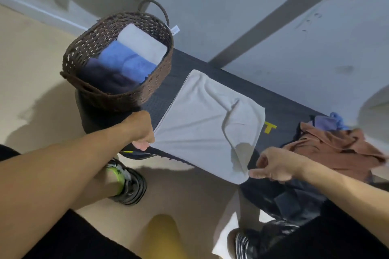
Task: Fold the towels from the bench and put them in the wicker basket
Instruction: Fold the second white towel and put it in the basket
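Grey towel (202, 120): soft cloth, roughly rectangular, spread flat across dark textured surface (290, 115), one ridge-like wrinkle, near-right corner turned over. Left hand (141, 130) grip clamped on near-left corner at surface edge. Right hand (275, 165) pinches near-right corner, which hangs past edge. Wicker basket (101, 33), dark brown weave, oval, far left on surface end; holds folded white, blue, dark towels. Brown towel (336, 149) crumpled right, bare surface between it and grey towel.
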{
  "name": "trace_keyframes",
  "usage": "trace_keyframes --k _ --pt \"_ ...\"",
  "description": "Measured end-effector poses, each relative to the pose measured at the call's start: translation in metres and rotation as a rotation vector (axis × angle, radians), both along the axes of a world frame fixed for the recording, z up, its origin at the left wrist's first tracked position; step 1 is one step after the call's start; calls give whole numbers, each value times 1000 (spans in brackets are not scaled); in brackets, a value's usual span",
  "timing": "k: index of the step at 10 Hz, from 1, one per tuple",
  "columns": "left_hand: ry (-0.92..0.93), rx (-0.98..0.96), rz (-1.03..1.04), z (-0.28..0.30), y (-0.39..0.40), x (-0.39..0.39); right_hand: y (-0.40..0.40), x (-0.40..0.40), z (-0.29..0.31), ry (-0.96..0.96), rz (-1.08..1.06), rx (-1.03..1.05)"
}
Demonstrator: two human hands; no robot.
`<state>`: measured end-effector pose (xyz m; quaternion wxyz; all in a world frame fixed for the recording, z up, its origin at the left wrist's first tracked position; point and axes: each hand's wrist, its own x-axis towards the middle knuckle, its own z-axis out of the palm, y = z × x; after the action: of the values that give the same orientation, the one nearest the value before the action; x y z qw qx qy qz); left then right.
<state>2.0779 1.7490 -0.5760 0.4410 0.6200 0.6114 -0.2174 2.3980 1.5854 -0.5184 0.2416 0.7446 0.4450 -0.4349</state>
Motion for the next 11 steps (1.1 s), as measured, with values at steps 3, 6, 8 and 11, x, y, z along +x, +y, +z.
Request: trace_keyframes --k 3,6,8,11 --pt "-38 -59 141 6 -8 2 -50 -48 -62 157 -586 525" --pt "8 19 75 9 -10 4 -100 -23 -73 242 -557 483" --pt "59 73 81 12 -18 2 -78 -19 -60 181 -373 321" --pt "35 583 -378 29 -6 37 -18 -13 -28 -63 -311 438"
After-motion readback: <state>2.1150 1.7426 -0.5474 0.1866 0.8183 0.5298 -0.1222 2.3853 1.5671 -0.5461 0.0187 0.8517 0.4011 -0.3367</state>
